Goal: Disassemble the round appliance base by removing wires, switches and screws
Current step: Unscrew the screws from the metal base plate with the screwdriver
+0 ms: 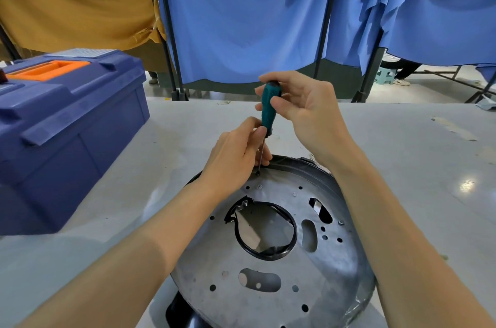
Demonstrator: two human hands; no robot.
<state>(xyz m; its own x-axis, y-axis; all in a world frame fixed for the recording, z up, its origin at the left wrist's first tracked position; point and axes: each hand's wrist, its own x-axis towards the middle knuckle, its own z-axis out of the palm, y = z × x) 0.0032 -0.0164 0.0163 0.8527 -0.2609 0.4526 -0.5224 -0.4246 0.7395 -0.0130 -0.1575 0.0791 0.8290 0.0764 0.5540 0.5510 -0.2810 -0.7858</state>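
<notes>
round appliance base (236,301) sits bottom centre of frame on the grey table (402,166), metal plate side up. screwdriver (268,110) stands near upright above the plate's far edge, teal handle up, tip on a screw (257,173). right hand (303,107) pinches the upper handle between thumb and fingertips. left hand (236,155) is curled round the shaft just under the handle, thumb against the handle's lower end. the plate has 1 big centre hole lined with a black ring (294,228), which is torn at its upper left, plus slots and small holes. blue toolbox (67,139) with orange handle at left of frame, well apart from the base. blue curtain (241,18) and mustard cloth (67,5) along the top.
</notes>
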